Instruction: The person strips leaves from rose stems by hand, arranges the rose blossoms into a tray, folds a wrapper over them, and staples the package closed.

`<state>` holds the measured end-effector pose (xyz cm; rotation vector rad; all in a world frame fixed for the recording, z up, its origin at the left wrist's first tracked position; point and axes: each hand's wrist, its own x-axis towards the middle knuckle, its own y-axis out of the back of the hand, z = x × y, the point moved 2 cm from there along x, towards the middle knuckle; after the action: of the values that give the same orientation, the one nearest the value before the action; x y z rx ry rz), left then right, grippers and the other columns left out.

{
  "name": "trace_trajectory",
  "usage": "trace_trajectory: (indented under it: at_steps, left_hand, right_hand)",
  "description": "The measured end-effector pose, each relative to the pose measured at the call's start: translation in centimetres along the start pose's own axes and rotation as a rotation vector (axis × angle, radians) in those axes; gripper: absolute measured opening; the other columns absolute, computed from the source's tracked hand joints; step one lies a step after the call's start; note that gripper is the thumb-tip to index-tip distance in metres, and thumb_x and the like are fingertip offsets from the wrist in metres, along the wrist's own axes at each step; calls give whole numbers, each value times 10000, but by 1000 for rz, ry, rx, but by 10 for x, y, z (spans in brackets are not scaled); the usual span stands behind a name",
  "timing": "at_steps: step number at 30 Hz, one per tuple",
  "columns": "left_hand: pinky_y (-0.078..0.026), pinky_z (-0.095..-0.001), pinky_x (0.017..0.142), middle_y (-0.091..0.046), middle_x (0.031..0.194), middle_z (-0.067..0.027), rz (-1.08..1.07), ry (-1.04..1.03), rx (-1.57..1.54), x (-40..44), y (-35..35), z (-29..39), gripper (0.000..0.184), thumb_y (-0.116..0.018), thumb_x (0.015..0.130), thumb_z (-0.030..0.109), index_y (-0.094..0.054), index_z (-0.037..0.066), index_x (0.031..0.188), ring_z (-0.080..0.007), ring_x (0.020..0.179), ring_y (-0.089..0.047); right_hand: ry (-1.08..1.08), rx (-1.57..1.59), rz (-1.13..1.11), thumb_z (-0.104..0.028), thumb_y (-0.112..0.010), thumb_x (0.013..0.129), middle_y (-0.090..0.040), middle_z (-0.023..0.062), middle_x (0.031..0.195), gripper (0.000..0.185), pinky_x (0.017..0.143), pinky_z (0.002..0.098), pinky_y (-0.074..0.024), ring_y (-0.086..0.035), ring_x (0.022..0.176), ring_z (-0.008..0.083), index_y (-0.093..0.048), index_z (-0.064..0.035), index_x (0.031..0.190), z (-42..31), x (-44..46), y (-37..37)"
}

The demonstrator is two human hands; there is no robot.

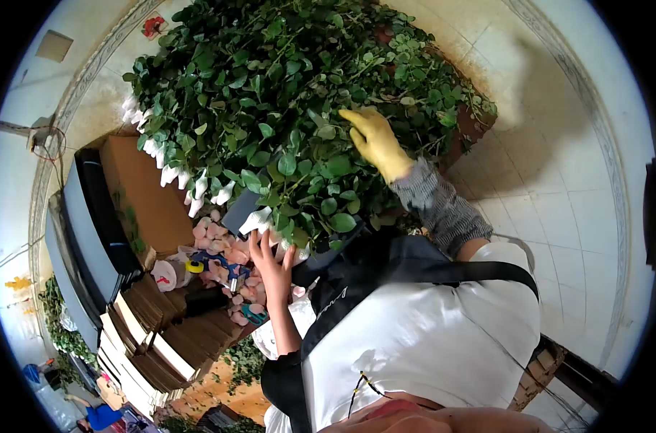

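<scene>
My left hand [271, 271] is bare and reaches up beside a white-wrapped flower head [256, 221], its fingertips touching the wrapping. Those fingers are stretched and apart, with more white wrapping showing near them. A yellow rubber glove covers my right hand [375, 141], which lies over the leaves with thumb and forefinger spread. Between them I see only foliage. Beneath both hands spreads a large heap of green leafy stems [292, 94]. Several more white-wrapped heads [170, 175] poke out along its left edge. A dark grey block [240, 213] is partly hidden under the leaves.
Pink petals [227, 252] lie left of my left hand, along with a yellow tape roll [194, 266] and teal-handled scissors [254, 315]. Further left are stacked cardboard sheets [151, 339] and a cardboard box [144, 191]. Tiled floor [551, 216] extends to the right.
</scene>
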<state>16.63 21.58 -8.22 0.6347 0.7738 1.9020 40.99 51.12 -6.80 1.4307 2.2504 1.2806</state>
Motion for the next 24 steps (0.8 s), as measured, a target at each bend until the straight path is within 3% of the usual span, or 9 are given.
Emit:
trace_trajectory:
  at_steps: [2, 3, 5, 7, 9, 12, 13, 21, 24]
  left_hand:
    - [-365, -480, 1121, -357, 1500, -240, 55, 85, 20, -20, 8, -6, 602, -707, 945, 203, -431, 19, 1448, -408, 1386, -394]
    - [-440, -457, 1020, -531, 1304, -227, 186, 167, -140, -32, 1, -18, 477, -687, 960, 189, -508, -13, 1354, -371, 1232, -530]
    - [-474, -438, 865, -634, 1007, -178, 43, 458, -292, -41, 8, -18, 318, -690, 954, 191, -613, -18, 1180, -336, 979, -605]
    - [-454, -435, 766, -626, 813, -148, -51, 266, -99, -39, 10, -5, 242, -704, 941, 231, -677, -8, 963, -331, 829, -580]
    - [-462, -436, 756, -622, 808, -148, -68, 307, 22, -33, 16, 5, 338, -732, 908, 323, -695, 4, 801, -344, 832, -581]
    - [-467, -438, 721, -604, 788, -150, -131, 261, 31, -25, 22, 15, 342, -750, 879, 326, -692, 5, 777, -338, 813, -588]
    - [-468, -443, 714, -601, 787, -155, -105, 232, 52, -27, 19, 15, 352, -753, 872, 326, -677, 3, 755, -346, 809, -587]
    - [-445, -459, 688, -585, 765, -164, 150, 147, -147, -29, -4, 12, 347, -696, 915, 245, -595, -18, 712, -378, 764, -574]
    - [-415, -342, 633, -533, 703, -94, 149, 452, -693, -27, 3, 5, 280, -646, 962, 166, -604, -48, 787, -182, 669, -530]
  right_hand:
    - [306, 36, 104, -72, -658, 911, -678, 132, 1212, 522, 978, 410, -552, -663, 1069, 284, -521, -168, 1405, -71, 2, 22]
    - [437, 144, 36, -75, -667, 898, -695, 116, 1181, 517, 955, 407, -564, -680, 1033, 267, -520, -140, 1390, -113, -1, 28]
    - [503, 638, -299, -126, -663, 884, -725, 96, 1105, 386, 871, 439, -569, -700, 996, 269, -643, -128, 1270, -165, -20, 6]
    - [691, -124, -862, -207, -630, 897, -749, 67, 911, 184, 737, 452, -561, -723, 825, 297, -727, -136, 1036, -186, -30, -28]
    - [712, -433, -928, -303, -604, 903, -727, 62, 775, 218, 664, 476, -532, -706, 718, 332, -732, -135, 848, -154, -54, -101]
    - [621, -307, -1125, -380, -620, 879, -726, 123, 830, 312, 713, 472, -548, -706, 797, 351, -725, -87, 853, -165, -21, -96]
    - [606, -384, -1230, -371, -645, 884, -741, 118, 949, 310, 754, 463, -557, -706, 908, 325, -757, -96, 975, -175, -17, -90]
    - [753, -394, -1215, -378, -750, 792, -714, 127, 829, 325, 720, 446, -541, -702, 808, 318, -676, -91, 927, -163, -19, -82]
    - [498, -298, -1414, -386, -739, 831, -735, 81, 869, 304, 719, 447, -537, -704, 835, 316, -716, -143, 1012, -157, -2, -91]
